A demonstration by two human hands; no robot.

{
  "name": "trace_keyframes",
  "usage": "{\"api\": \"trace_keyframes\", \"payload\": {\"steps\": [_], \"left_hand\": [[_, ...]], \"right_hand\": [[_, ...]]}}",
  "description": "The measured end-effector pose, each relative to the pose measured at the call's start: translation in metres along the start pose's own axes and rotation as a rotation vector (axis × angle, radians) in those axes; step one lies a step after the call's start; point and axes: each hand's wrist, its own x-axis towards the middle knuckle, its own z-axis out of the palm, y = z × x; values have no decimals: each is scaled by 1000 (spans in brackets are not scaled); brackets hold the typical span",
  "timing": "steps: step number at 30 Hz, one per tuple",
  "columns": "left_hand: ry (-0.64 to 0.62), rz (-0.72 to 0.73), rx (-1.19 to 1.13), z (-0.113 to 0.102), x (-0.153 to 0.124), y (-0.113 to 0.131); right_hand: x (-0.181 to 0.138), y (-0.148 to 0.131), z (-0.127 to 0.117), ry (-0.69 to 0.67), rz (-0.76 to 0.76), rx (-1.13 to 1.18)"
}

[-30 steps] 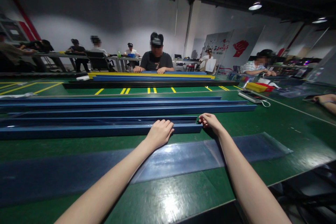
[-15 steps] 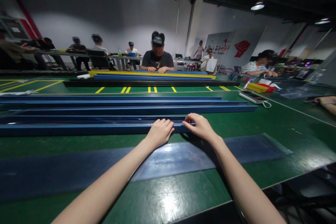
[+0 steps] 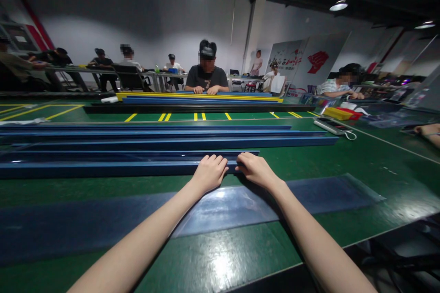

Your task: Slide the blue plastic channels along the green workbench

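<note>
A long blue channel rail (image 3: 103, 165) lies across the green table (image 3: 213, 256) just in front of me. My left hand (image 3: 209, 173) rests on its near wall, fingers curled over the top edge. My right hand (image 3: 256, 169) lies right beside it on the same rail, fingers bent over the edge close to the rail's right end. Both hands grip the rail. A dark blue transparent film strip (image 3: 240, 206) lies flat on the table under my forearms.
Several more blue rails (image 3: 172, 139) lie parallel behind the near one. A person (image 3: 206, 75) sits opposite with hands on a yellow and blue rail stack (image 3: 199, 98). A white device with cable (image 3: 332, 128) and yellow tray (image 3: 337, 113) sit at right. Another person's hand (image 3: 428, 130) shows far right.
My right hand has slid left along the rail from its right end until it sits next to my left hand. My left hand has stayed put.
</note>
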Motion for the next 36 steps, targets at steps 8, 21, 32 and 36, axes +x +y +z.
{"api": "trace_keyframes", "payload": {"steps": [8,21,32,36], "left_hand": [[12,-12,16,0,-1,1],[54,-23,25,3,-1,0],[32,-55,-1,3,0,0],[29,-70,-1,4,0,0]], "right_hand": [[0,-3,0,21,-23,-25],[1,-4,0,99,-3,-56],[2,-3,1,86,25,-41],[3,-3,1,89,26,-38]]}}
